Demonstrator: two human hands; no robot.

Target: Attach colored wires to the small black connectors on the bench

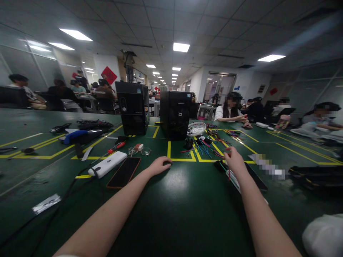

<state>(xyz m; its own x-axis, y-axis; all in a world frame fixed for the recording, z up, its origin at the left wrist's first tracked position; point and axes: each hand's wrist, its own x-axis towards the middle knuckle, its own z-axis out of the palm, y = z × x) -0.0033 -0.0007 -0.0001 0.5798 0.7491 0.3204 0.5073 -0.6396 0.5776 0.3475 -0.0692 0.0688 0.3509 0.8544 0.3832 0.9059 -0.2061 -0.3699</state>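
Note:
My left hand (pixel 160 166) rests on the green tabletop, fingers loosely bent, thumb apart and nothing in it. To its left lies a dark phone (pixel 124 172) with an orange edge. On the right, my right hand (pixel 235 162) is raised a little with its fingers curled together; what they pinch, if anything, is too small to make out. Thin red and green wires with a black connector (pixel 220 166) lie just beneath that hand. A dark flat device (pixel 255 178) is partly hidden behind my right wrist. Loose coloured wires (pixel 205 148) spread out between and beyond my hands.
Two black computer towers (pixel 175 116) stand ahead. A white basket (pixel 196 128) is beside them. On the left are a white power bank (pixel 108 164), glasses (pixel 144 151), a red-handled screwdriver (pixel 116 147) and black cables. A black bag (pixel 316 176) lies right. People sit beyond.

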